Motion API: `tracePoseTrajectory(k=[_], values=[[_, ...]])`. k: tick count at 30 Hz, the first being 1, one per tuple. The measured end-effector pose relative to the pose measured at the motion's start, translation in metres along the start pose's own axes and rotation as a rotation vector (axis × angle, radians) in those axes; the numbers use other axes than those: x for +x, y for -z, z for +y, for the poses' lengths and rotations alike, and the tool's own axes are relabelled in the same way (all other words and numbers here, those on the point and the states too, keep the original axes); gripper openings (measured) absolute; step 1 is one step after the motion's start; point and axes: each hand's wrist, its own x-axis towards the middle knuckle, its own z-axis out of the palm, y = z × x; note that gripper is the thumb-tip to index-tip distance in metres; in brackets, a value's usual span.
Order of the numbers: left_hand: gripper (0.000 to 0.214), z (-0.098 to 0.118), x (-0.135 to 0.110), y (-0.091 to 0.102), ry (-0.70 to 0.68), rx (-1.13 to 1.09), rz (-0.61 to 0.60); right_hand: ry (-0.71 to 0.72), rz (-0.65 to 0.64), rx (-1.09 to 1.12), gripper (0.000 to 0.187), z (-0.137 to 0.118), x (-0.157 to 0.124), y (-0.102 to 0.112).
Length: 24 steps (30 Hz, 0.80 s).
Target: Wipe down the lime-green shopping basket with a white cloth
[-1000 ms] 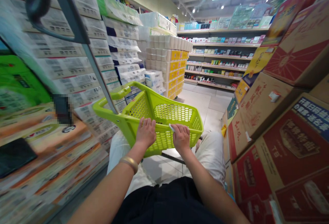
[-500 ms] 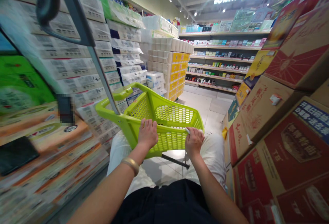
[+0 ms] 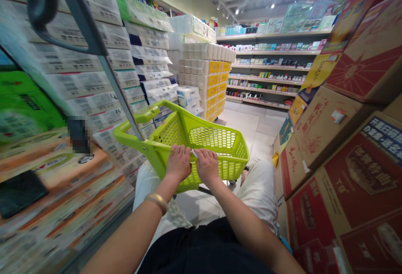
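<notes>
A lime-green plastic shopping basket (image 3: 220, 140) on wheels stands in the aisle in front of me, its grey pull handle (image 3: 78, 27) raised at the upper left. My left hand (image 3: 178, 163) grips the basket's near rim, fingers curled over it. My right hand (image 3: 205, 166) rests on the same rim right beside the left, closed on a small white cloth or wipe (image 3: 194, 153) pressed against the plastic. A gold bangle (image 3: 157, 200) sits on my left wrist.
Stacked tissue packs (image 3: 94, 81) line the left side. Red and brown cardboard cartons (image 3: 345, 148) are piled on the right. A tower of paper rolls (image 3: 207, 81) stands ahead, with product shelves (image 3: 270, 73) at the back. Tiled floor (image 3: 251, 127) runs between.
My right hand has slid left along the basket's near rim with the white wipe, from the right corner to beside my left hand. The left hand has stayed put.
</notes>
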Motion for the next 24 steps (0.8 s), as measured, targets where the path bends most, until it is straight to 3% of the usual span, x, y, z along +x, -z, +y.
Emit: tracePoseTrajectory(k=[9, 12, 16, 21, 24], values=[[0.034, 0.0, -0.001, -0.003, -0.022, 0.035, 0.033, -0.09, 0.13, -0.146, 0.035, 0.095, -0.052, 0.047], [0.036, 0.003, 0.0, -0.003, -0.011, 0.025, 0.032, -0.181, 0.175, -0.155, 0.034, 0.108, -0.059, 0.052], [0.034, 0.007, 0.001, -0.003, 0.005, 0.004, 0.032, -0.265, 0.22, -0.118, 0.031, 0.087, -0.049, 0.041], [0.034, 0.01, 0.0, -0.001, 0.004, 0.0, 0.047, -0.116, 0.116, 0.001, 0.034, 0.028, -0.02, 0.012], [0.032, 0.008, 0.0, -0.001, -0.006, 0.004, 0.049, -0.074, 0.086, 0.034, 0.036, 0.007, -0.01, 0.001]])
